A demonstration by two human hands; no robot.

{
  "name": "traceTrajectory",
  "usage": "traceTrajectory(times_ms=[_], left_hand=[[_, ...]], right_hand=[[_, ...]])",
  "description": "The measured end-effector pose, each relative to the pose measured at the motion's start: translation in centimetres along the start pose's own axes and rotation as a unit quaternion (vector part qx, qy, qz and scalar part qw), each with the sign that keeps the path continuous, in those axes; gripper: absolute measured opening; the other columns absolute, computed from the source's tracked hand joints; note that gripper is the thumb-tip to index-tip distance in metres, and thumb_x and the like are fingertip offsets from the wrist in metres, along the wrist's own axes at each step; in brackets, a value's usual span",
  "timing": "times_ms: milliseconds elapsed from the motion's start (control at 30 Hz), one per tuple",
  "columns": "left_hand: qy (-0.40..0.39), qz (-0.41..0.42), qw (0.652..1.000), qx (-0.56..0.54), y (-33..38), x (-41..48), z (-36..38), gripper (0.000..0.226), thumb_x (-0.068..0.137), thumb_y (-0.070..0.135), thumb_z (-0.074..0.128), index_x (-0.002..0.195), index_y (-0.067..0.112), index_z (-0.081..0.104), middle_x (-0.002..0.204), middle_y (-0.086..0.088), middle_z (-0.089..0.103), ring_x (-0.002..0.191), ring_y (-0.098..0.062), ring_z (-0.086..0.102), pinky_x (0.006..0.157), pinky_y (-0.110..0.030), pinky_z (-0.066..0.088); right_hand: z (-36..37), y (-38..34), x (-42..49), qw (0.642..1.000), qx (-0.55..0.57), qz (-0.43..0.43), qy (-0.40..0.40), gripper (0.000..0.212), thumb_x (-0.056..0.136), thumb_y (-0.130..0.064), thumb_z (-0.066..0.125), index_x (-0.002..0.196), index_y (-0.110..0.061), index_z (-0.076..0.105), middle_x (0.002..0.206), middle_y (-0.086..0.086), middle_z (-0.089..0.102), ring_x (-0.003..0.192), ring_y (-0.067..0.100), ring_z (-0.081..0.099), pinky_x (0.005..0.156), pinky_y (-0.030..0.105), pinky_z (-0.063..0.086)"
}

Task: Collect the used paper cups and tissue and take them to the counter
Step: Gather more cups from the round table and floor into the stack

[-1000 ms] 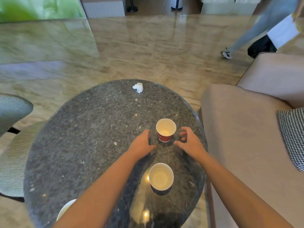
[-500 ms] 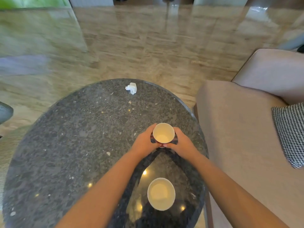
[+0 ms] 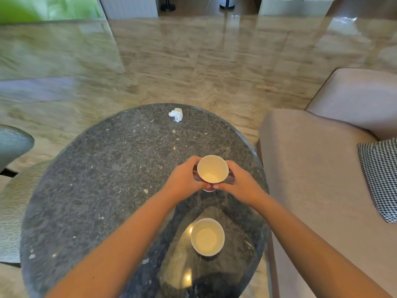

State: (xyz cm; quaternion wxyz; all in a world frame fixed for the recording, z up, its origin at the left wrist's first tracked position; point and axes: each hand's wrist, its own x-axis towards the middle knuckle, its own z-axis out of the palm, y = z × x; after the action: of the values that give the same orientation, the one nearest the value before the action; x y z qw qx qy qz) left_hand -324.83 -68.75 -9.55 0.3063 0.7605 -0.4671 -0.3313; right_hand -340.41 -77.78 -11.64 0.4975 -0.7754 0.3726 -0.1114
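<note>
Red cup [image 3: 212, 169] held, near cup [image 3: 207, 237], tissue [image 3: 176, 114], sofa [image 3: 311, 173]

1. A second ago both hands are open on either side of the red cup [image 3: 212, 168], not touching it. Now the left hand [image 3: 184, 181] and right hand [image 3: 240, 183] are wrapped round its sides, thumbs meeting in front.
2. Can't tell if it's off the worktop yet.
3. The walking person at top right is out of view.
</note>
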Motion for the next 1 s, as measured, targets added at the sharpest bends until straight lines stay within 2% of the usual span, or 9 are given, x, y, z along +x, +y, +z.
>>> traceTrajectory(times_ms=[100, 167, 367, 433, 533, 633, 800, 900, 1000], left_hand=[[0.007, 0.005, 1.0, 0.008, 1.0, -2.1, -0.3, 0.062, 0.06, 0.034, 0.083, 0.112, 0.028, 0.049, 0.097, 0.015, 0.057, 0.081, 0.005, 0.055, 0.065, -0.008, 0.037], [0.014, 0.009, 1.0, 0.013, 1.6, -3.7, -0.4, 0.065, 0.059, 0.036, 0.083, 0.114, 0.027, 0.049, 0.098, 0.015, 0.057, 0.085, -0.001, 0.056, 0.069, -0.013, 0.042], [0.049, 0.032, 0.998, 0.021, 3.3, -8.0, -0.2, 0.068, 0.06, 0.035, 0.084, 0.118, 0.022, 0.051, 0.11, 0.006, 0.064, 0.093, -0.009, 0.061, 0.086, -0.031, 0.052], [0.057, 0.036, 0.998, 0.018, 3.7, -9.1, -0.2, 0.068, 0.059, 0.035, 0.085, 0.117, 0.023, 0.051, 0.108, 0.007, 0.065, 0.093, -0.008, 0.062, 0.086, -0.031, 0.052], [0.064, 0.044, 0.997, 0.019, 4.2, -10.9, -0.1, 0.068, 0.058, 0.038, 0.085, 0.115, 0.025, 0.052, 0.1, 0.013, 0.062, 0.09, -0.005, 0.062, 0.083, -0.027, 0.052], [0.065, 0.042, 0.997, 0.016, 4.3, -12.3, 0.0, 0.066, 0.058, 0.036, 0.085, 0.114, 0.026, 0.052, 0.099, 0.013, 0.063, 0.088, -0.004, 0.062, 0.081, -0.025, 0.052], [0.063, 0.019, 0.998, 0.002, 3.1, -14.4, 0.8, 0.066, 0.057, 0.038, 0.085, 0.113, 0.027, 0.051, 0.098, 0.015, 0.063, 0.09, -0.001, 0.06, 0.082, -0.025, 0.052], [0.063, 0.014, 0.998, 0.003, 2.0, -14.9, 1.4, 0.064, 0.059, 0.038, 0.083, 0.113, 0.029, 0.05, 0.093, 0.02, 0.058, 0.087, 0.003, 0.057, 0.078, -0.018, 0.049], [0.055, 0.007, 0.998, 0.012, 0.8, -14.9, 2.3, 0.063, 0.061, 0.038, 0.082, 0.114, 0.028, 0.049, 0.093, 0.022, 0.055, 0.085, 0.008, 0.053, 0.072, -0.006, 0.042]], right_hand=[[-0.3, -0.8, -1.8, 1.0, -0.011, -0.015, -0.011, 0.066, 0.069, -0.032, 0.078, 0.125, -0.022, 0.044, 0.116, -0.009, 0.054, 0.107, 0.011, 0.054, 0.092, 0.03, 0.045], [-0.5, -1.4, -3.0, 0.999, -0.022, -0.027, -0.018, 0.067, 0.068, -0.036, 0.078, 0.124, -0.023, 0.044, 0.116, -0.008, 0.054, 0.106, 0.011, 0.054, 0.092, 0.03, 0.046], [-1.2, -3.3, -6.5, 0.996, -0.044, -0.065, -0.028, 0.07, 0.059, -0.053, 0.073, 0.118, -0.032, 0.043, 0.106, -0.02, 0.052, 0.096, 0.0, 0.054, 0.082, 0.015, 0.043], [-1.4, -3.7, -7.5, 0.996, -0.038, -0.074, -0.031, 0.072, 0.054, -0.06, 0.068, 0.117, -0.036, 0.041, 0.103, -0.026, 0.05, 0.094, -0.006, 0.053, 0.078, 0.01, 0.042], [-1.4, -3.8, -9.0, 0.994, -0.048, -0.087, -0.036, 0.067, 0.06, -0.054, 0.071, 0.117, -0.038, 0.04, 0.104, -0.029, 0.049, 0.095, -0.014, 0.051, 0.076, 0.004, 0.042], [-1.2, -3.9, -10.2, 0.994, -0.043, -0.088, -0.044, 0.068, 0.054, -0.063, 0.066, 0.113, -0.045, 0.037, 0.103, -0.033, 0.048, 0.097, -0.02, 0.048, 0.076, 0.001, 0.041], [-0.3, -2.9, -11.1, 0.991, -0.065, -0.086, -0.074, 0.06, 0.068, -0.039, 0.077, 0.114, -0.043, 0.038, 0.103, -0.032, 0.049, 0.098, -0.02, 0.047, 0.078, 0.001, 0.04], [0.7, -2.2, -11.4, 0.99, -0.077, -0.082, -0.088, 0.06, 0.07, -0.038, 0.076, 0.118, -0.038, 0.041, 0.106, -0.028, 0.05, 0.098, -0.014, 0.049, 0.08, 0.005, 0.04], [1.6, -1.2, -11.4, 0.989, -0.086, -0.075, -0.098, 0.062, 0.071, -0.039, 0.075, 0.124, -0.029, 0.044, 0.114, -0.016, 0.054, 0.104, -0.001, 0.05, 0.087, 0.018, 0.041]])
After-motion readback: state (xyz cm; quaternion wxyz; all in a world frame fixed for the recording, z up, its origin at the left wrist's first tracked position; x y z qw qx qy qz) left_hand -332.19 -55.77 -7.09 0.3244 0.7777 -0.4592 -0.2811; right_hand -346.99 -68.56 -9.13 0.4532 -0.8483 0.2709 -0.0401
